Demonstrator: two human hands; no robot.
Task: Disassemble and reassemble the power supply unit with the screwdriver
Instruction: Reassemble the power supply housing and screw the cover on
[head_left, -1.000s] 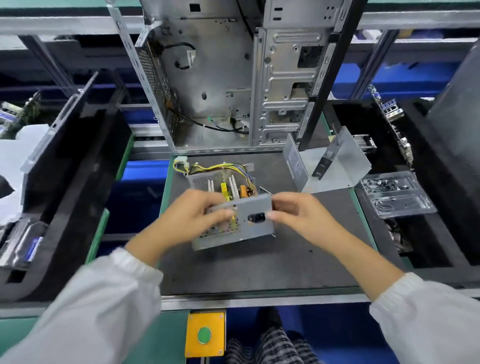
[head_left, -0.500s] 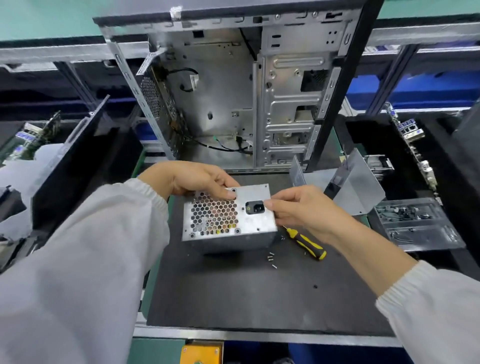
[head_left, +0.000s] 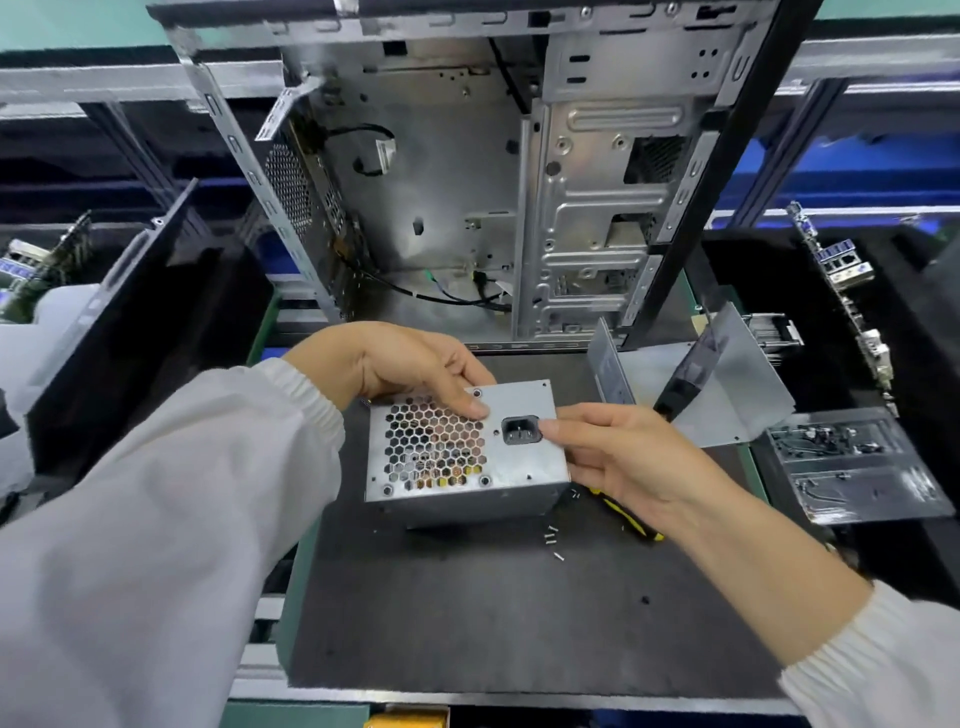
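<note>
Power supply unit (head_left: 467, 452) on dark mat (head_left: 493, 613) | left hand (head_left: 410, 366), right hand (head_left: 623, 457) fingers pinching it | open computer case (head_left: 493, 171) behind

You will find no legible text, label, brand or number on any item here; all markings are too blurred to read.

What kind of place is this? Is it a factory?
Probably a computer assembly or repair workstation. An empty metal computer case stands open at the back of a dark work mat, loose screws lie on the mat, and circuit boards stand in black trays alongside.
</note>
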